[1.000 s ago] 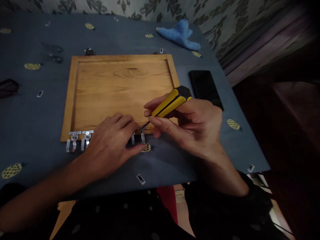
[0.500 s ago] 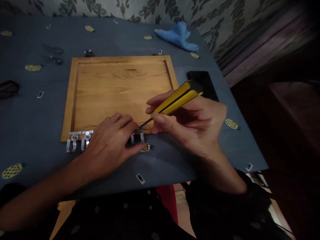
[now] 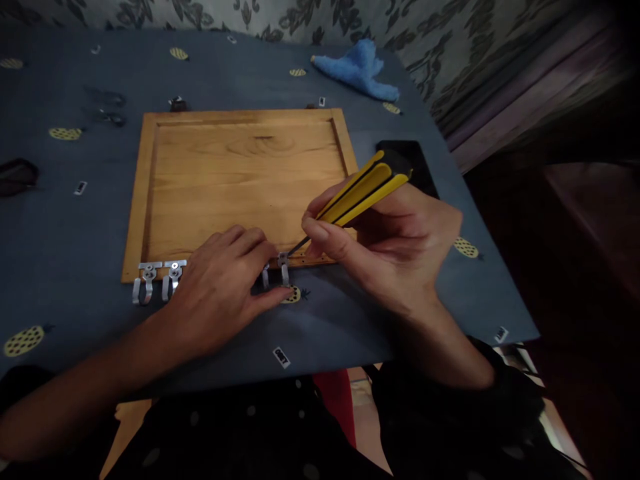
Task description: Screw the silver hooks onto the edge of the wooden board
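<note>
My right hand [image 3: 395, 247] is closed around a screwdriver [image 3: 367, 190] with a yellow and black handle. The screwdriver slants down to the left, its thin shaft reaching a metal hook [image 3: 284, 267] on the near edge of a framed wooden board [image 3: 240, 173]. My left hand [image 3: 223, 287] rests over that same edge, fingers bent, with the index fingertip against the hook's plate and the thumb beside its curved end. Part of another hook [image 3: 265, 275] shows between thumb and index finger. Two more metal hooks, one of them here [image 3: 175, 273], sit on the edge left of my hand.
A blue cloth [image 3: 357, 70] lies at the far right of the table, which has a grey-blue pineapple-print cover [image 3: 330, 340]. A black phone [image 3: 420, 167] is partly behind my right hand. Dark glasses [image 3: 19, 177] lie at the left. Small dark items lie beyond the board.
My right hand and the screwdriver have shifted slightly right, and the handle has turned. More of the hook's plate shows. My left hand stays in place.
</note>
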### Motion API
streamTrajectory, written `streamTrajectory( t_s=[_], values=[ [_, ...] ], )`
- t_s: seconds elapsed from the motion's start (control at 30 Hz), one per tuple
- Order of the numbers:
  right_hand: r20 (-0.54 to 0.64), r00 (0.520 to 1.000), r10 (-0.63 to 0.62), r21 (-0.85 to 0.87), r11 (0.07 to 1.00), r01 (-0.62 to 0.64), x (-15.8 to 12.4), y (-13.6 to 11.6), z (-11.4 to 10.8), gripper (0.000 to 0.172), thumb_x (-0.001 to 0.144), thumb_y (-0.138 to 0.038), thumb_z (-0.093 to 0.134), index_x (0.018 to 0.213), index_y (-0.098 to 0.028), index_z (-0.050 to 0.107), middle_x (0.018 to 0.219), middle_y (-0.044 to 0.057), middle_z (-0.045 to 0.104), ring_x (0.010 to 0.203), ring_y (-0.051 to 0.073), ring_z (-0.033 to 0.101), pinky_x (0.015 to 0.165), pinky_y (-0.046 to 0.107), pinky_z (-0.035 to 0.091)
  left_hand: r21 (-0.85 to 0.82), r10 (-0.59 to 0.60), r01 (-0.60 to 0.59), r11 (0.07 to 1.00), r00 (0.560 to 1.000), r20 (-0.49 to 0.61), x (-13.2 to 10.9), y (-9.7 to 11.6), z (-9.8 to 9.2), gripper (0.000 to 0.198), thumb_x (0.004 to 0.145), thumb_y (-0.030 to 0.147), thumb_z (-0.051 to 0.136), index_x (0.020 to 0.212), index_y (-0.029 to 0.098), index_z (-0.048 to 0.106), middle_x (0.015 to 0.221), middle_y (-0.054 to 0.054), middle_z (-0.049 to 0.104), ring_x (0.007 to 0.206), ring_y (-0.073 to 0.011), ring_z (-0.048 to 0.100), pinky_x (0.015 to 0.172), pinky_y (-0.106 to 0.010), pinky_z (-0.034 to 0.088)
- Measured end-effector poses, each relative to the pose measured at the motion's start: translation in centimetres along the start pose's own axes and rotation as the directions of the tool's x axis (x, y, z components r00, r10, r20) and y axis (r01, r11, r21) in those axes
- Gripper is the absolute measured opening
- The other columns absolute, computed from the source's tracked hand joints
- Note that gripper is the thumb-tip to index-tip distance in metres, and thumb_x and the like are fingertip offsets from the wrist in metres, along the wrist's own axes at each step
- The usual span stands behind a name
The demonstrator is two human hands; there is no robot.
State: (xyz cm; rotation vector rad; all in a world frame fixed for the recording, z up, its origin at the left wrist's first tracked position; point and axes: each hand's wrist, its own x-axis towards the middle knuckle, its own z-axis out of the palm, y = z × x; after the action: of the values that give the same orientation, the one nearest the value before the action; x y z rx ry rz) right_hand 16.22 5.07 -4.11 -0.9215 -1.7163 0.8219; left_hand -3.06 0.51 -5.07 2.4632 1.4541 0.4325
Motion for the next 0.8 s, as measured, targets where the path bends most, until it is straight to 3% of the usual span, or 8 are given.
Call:
streamTrajectory(
  t_s=[0.57, 0.8],
  values=[
    [0.061, 0.998, 0.007, 0.062, 0.998, -0.011, 0.0, 1.1, 0.4, 0.027, 0.082, -0.049, 0.085, 0.085, -0.027, 0.070, 0.081, -0.002, 0.073, 0.065, 0.015, 0.070, 0.057, 0.027, 0.064, -0.011, -0.008, 0.008, 1.000, 1.000, 0.001, 0.0, 0.0, -0.1, 0.028, 0.090, 0.038, 0.073, 0.108, 0.017, 0.069, 0.112, -0.011, 0.071, 0.102, -0.0323, 0.067, 0.088, -0.050, 0.056],
    [0.134, 0.989, 0.059, 0.121, 0.990, -0.075, 0.6, 0.2, -0.4, 0.027, 0.079, -0.045, 0.087, 0.082, -0.024, 0.070, 0.077, -0.002, 0.071, 0.063, 0.016, 0.069, 0.060, 0.030, 0.066, -0.002, -0.004, 0.004, 1.000, 1.000, 0.005, 0.0, -0.1, -0.1, 0.029, 0.091, 0.038, 0.073, 0.110, 0.017, 0.067, 0.112, -0.010, 0.072, 0.102, -0.0310, 0.067, 0.090, -0.049, 0.055]
  ],
)
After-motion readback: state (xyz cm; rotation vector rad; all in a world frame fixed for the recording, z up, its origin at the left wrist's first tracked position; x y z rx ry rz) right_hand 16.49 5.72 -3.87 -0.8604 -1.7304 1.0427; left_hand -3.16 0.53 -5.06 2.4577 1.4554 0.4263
